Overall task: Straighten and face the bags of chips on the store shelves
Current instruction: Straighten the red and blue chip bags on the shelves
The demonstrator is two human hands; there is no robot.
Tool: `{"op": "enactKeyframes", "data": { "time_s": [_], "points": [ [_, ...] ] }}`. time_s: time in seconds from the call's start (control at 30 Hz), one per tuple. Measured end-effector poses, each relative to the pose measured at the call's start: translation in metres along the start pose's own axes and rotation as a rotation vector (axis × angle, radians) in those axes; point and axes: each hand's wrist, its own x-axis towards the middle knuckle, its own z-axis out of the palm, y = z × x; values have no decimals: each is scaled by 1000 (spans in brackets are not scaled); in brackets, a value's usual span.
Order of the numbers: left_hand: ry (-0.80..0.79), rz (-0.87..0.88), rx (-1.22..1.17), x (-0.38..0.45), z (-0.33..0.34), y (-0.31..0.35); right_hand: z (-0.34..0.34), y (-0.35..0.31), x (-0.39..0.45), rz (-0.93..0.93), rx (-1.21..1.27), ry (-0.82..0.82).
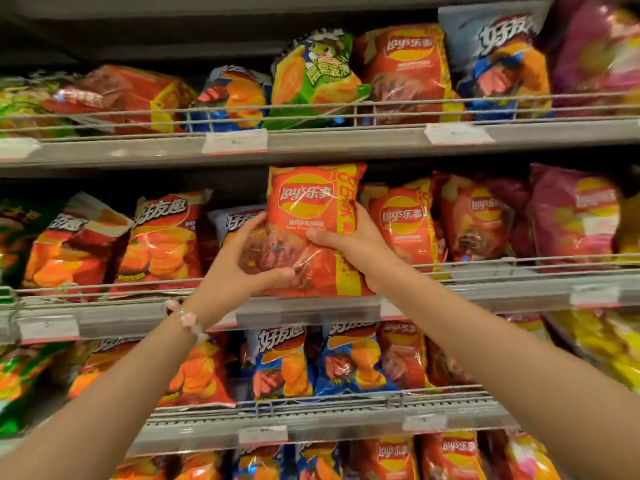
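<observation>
2 bare forearms reach up, a beaded bracelet (pixel 188 319) on the left wrist. The left hand (pixel 242 263) and right hand (pixel 360 249) grip an upright red Lay's bag (pixel 308 216) at the middle shelf (pixel 485 289), front facing out, beside matching bags (pixel 403 223).

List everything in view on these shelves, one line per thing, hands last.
Held red Lay's chip bag: one, red with a yellow side band, upright, in front of the middle shelf.
Other chip bags: many, too crowded to count; red, orange, blue, green, purple, yellow; on all shelves.
Green cartoon chip bag: one, green, top shelf, leaning.
Grey metal shelves: four tiers in view, grey, with wire front rails.
White price tags: several, white, on the shelf edges.
Pink bead bracelet: one, pink, left wrist.
Left hand: grips the held bag's left side.
Right hand: grips its right side.
</observation>
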Motion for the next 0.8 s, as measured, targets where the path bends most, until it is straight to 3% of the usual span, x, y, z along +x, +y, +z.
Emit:
{"op": "enactKeyframes", "data": {
  "time_s": [0.1, 0.23, 0.33, 0.5, 0.63, 0.8],
  "points": [
    [-73, 35, 183, 10, 30, 5, -56, -8, -3, 35, -2, 84],
    [-119, 207, 736, 31, 77, 16, -120, -21, -7, 43, -12, 166],
    [-132, 162, 1034, 48, 114, 25, -159, -21, -8, 64, -55, 184],
    [-115, -40, 1077, 68, 141, 16, -209, -18, -3, 17, -30, 278],
    [-177, -39, 1182, 70, 145, 5, -234, -6, 7, -3, -35, 344],
    [-237, -51, 1263, 72, 146, -3, -250, 8, 17, -29, -60, 309]
  ]
}}
